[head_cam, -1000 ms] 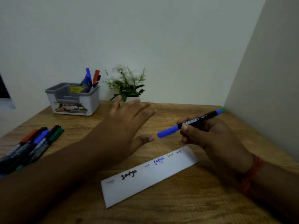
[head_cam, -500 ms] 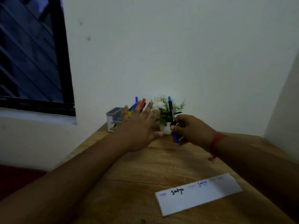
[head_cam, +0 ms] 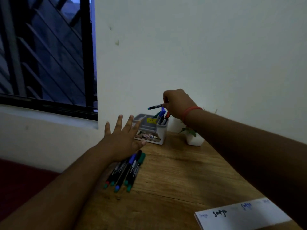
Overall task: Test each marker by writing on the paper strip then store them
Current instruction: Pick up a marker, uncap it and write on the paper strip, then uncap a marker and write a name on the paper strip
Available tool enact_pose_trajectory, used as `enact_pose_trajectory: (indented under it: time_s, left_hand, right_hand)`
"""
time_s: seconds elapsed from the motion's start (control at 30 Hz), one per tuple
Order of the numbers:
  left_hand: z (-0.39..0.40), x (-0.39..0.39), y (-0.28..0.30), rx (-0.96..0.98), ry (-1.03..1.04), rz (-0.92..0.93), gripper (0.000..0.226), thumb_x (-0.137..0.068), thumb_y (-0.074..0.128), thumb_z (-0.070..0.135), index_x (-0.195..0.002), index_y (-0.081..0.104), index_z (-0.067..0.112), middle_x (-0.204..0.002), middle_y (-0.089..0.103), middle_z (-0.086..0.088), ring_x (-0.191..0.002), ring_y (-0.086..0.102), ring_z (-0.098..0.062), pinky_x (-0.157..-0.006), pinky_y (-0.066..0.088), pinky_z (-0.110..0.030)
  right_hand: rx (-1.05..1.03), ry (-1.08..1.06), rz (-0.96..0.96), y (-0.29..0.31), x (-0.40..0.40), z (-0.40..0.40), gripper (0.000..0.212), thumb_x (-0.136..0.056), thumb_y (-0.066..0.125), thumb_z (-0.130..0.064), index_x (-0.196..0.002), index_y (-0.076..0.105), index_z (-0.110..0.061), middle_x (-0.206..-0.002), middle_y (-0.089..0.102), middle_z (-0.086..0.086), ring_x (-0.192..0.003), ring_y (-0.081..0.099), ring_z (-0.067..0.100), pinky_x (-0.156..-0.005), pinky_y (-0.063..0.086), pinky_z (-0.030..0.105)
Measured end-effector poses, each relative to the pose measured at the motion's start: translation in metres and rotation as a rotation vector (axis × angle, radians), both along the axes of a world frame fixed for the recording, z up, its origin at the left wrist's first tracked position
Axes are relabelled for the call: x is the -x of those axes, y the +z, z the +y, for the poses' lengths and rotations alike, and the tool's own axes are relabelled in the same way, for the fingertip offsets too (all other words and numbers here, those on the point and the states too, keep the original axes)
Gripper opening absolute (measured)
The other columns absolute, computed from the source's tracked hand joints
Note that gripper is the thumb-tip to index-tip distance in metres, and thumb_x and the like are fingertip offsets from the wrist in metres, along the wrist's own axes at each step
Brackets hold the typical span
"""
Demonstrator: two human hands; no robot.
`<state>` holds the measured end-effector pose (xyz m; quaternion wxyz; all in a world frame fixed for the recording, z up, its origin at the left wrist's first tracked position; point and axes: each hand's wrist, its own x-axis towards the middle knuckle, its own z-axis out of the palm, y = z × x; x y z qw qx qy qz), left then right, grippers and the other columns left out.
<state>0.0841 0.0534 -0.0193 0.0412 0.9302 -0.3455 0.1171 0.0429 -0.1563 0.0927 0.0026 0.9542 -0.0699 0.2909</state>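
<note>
My right hand (head_cam: 178, 103) grips a black marker with a blue cap (head_cam: 155, 106), held almost level just above the grey and white organizer (head_cam: 157, 135). Blue and red markers (head_cam: 163, 115) stand in the organizer's right compartment. My left hand (head_cam: 121, 138) hovers with fingers spread, holding nothing, over the far end of a row of several markers (head_cam: 127, 170) lying on the wooden table (head_cam: 174, 176). The white paper strip (head_cam: 242, 214), with words written in black and blue, lies at the lower right.
A small white pot with a green plant (head_cam: 193, 138) stands right of the organizer, partly behind my right arm. A white wall closes the back; a dark barred window (head_cam: 46, 53) is at upper left. The table's left edge runs beside the marker row.
My right hand has carried the marker from above the paper strip to above the organizer. The view has swung left. My left hand has moved over the row of markers.
</note>
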Motion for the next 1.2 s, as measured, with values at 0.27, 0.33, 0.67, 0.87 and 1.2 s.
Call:
enact_pose_trajectory:
  time_s: [0.27,0.33,0.67,0.87,1.2]
  left_hand:
    - [0.001,-0.007,0.001,-0.023,-0.03,0.042,0.079,-0.085,0.012,0.076,-0.141,-0.029,0.039,-0.156,-0.031,0.005,-0.14,-0.034,-0.025,-0.112,-0.013,-0.062]
    - [0.001,-0.005,0.001,-0.032,-0.039,0.052,0.081,-0.087,0.015,0.075,-0.147,-0.023,0.036,-0.156,-0.031,0.004,-0.14,-0.034,-0.025,-0.112,-0.012,-0.063]
    - [0.007,0.001,0.011,-0.016,-0.288,0.188,0.063,-0.095,0.045,0.054,-0.151,0.019,0.041,-0.162,0.01,0.008,-0.149,-0.003,-0.016,-0.117,-0.006,-0.057]
    - [0.014,0.01,0.021,0.082,-0.461,0.348,0.037,-0.089,0.062,0.017,-0.122,0.065,0.034,-0.126,0.059,0.014,-0.111,0.048,-0.002,-0.097,0.042,-0.024]
    - [-0.002,0.023,0.014,-0.142,-0.535,0.162,0.031,-0.085,0.062,0.013,-0.109,0.07,0.032,-0.123,0.053,0.012,-0.114,0.047,-0.005,-0.095,0.039,-0.026]
  right_hand:
    - [0.234,-0.033,0.181,-0.005,-0.042,0.003,0.026,-0.086,0.054,0.011,-0.107,0.063,-0.002,-0.11,0.063,0.019,-0.099,0.063,0.033,-0.08,0.054,0.039]
    - [0.242,-0.027,0.222,-0.007,-0.048,0.004,0.032,-0.087,0.053,0.01,-0.116,0.063,-0.002,-0.118,0.061,0.018,-0.108,0.059,0.033,-0.085,0.05,0.037]
    - [0.258,0.051,-0.05,-0.004,-0.025,-0.014,0.05,-0.084,0.06,0.007,-0.128,0.057,-0.015,-0.122,0.062,0.01,-0.113,0.055,0.029,-0.087,0.053,0.042]
    - [0.288,0.169,-0.041,-0.033,0.021,-0.013,0.036,-0.088,0.063,-0.005,-0.121,0.06,-0.019,-0.116,0.065,0.006,-0.105,0.059,0.027,-0.082,0.053,0.041]
    - [0.235,0.249,0.028,-0.057,0.076,-0.007,0.026,-0.098,0.054,-0.021,-0.123,0.058,-0.025,-0.107,0.067,-0.004,-0.093,0.061,0.015,-0.075,0.05,0.028]
